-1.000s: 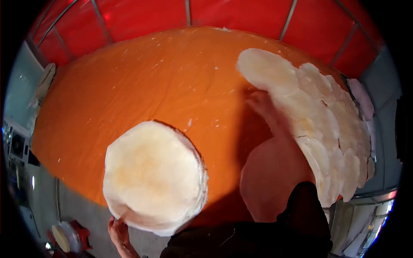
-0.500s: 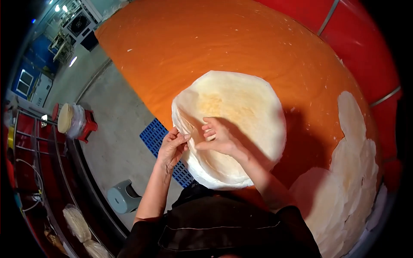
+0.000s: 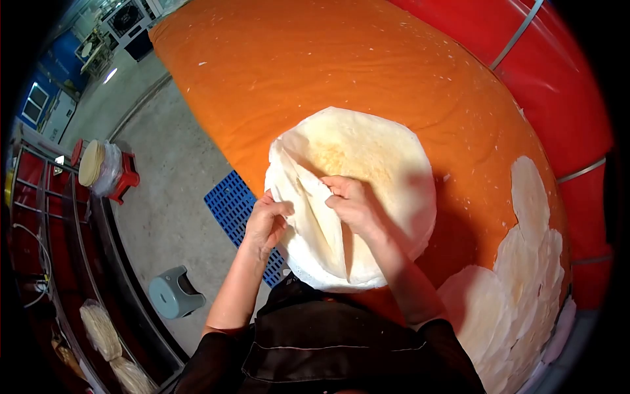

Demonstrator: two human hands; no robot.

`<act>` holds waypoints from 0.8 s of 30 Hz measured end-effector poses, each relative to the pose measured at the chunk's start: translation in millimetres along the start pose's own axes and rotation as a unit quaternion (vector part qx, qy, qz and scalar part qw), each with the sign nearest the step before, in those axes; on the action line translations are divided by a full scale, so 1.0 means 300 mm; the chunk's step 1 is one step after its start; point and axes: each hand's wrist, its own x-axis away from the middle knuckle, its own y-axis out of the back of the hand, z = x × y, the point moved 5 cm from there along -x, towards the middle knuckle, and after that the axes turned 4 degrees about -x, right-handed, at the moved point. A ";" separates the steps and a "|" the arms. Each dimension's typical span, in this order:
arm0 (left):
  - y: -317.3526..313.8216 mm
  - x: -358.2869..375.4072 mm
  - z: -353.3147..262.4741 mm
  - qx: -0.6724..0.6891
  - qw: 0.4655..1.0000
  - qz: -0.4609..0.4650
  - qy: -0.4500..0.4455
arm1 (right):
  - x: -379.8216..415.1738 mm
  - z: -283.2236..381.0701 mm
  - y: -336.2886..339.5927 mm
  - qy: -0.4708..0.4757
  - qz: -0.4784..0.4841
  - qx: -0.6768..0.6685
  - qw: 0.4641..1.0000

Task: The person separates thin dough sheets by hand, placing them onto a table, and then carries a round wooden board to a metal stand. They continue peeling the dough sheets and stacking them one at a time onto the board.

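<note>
A stack of thin, pale round flatbreads [image 3: 387, 154] lies at the table's near edge, its top lightly browned near the middle. The left part of the uppermost flatbread [image 3: 312, 207] is lifted and folded up toward the right. Pinched between the thumb and fingers of my right hand [image 3: 354, 205] is the raised edge of that sheet. My left hand [image 3: 266, 222] is closed on the stack's left rim, thumb on top; how many layers it grips is hidden.
Overlapping single flatbreads [image 3: 525, 282] spread along the right side of the orange-covered table [image 3: 295, 65]. On the floor at left are a blue plastic grate [image 3: 230, 200], a grey stool [image 3: 176, 293] and a red stool [image 3: 126, 178] bearing bagged rounds. Metal shelving [image 3: 85, 262] stands far left.
My right hand has gone from open fingers over the stack to pinching the top flatbread's edge, now raised and drawn rightward. My left hand stays at the left rim.
</note>
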 end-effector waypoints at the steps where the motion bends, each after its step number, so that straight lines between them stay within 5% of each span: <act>1: -0.005 0.004 -0.001 -0.010 0.999 -0.044 -0.001 | -0.010 -0.036 -0.006 0.028 -0.038 0.104 0.993; 3: -0.015 0.015 -0.005 -0.035 0.991 -0.129 0.001 | 0.054 0.132 -0.119 0.117 -0.060 0.462 0.877; 5: 0.029 0.012 0.005 -0.104 0.984 -0.141 -0.030 | 0.034 0.050 -0.157 0.062 -0.081 0.506 0.856; 7: 0.059 0.022 0.014 -0.103 0.984 -0.142 -0.023 | 0.031 0.086 -0.063 0.039 -0.042 0.404 0.913; 8: 0.117 0.009 0.042 -0.066 0.991 -0.112 0.010 | 0.001 0.019 0.011 -0.016 -0.038 0.171 0.984; 9: 0.145 0.015 0.054 -0.064 0.991 -0.113 0.018 | -0.025 -0.029 0.109 -0.059 -0.048 -0.069 0.995; 13: 0.154 0.004 0.087 -0.037 0.996 -0.073 0.043 | 0.188 0.288 0.644 0.058 -0.155 -0.157 0.973; 15: 0.139 0.013 0.089 -0.044 0.993 -0.104 0.045 | 0.451 0.430 0.915 0.021 -0.300 -0.005 0.954; 16: 0.129 0.014 0.092 -0.044 0.992 -0.105 0.053 | 0.558 0.463 1.041 0.128 -0.291 -0.053 0.947; 17: 0.131 0.017 0.093 -0.045 0.991 -0.112 0.057 | 0.703 0.533 1.078 0.164 -0.397 0.026 0.903; 18: 0.150 0.010 0.099 -0.038 0.992 -0.109 0.054 | 0.836 0.556 1.182 0.099 -0.508 0.089 0.851; 20: 0.157 0.012 0.077 -0.018 0.995 -0.081 0.056 | 1.045 0.520 1.329 0.100 -0.590 0.075 0.798; 22: 0.079 0.029 0.047 -0.003 0.999 -0.011 0.047 | 1.217 0.456 1.430 0.072 -0.614 0.228 0.752; 24: 0.024 0.045 -0.004 -0.004 0.999 0.039 0.016 | 1.217 0.416 1.336 0.042 -0.637 0.302 0.708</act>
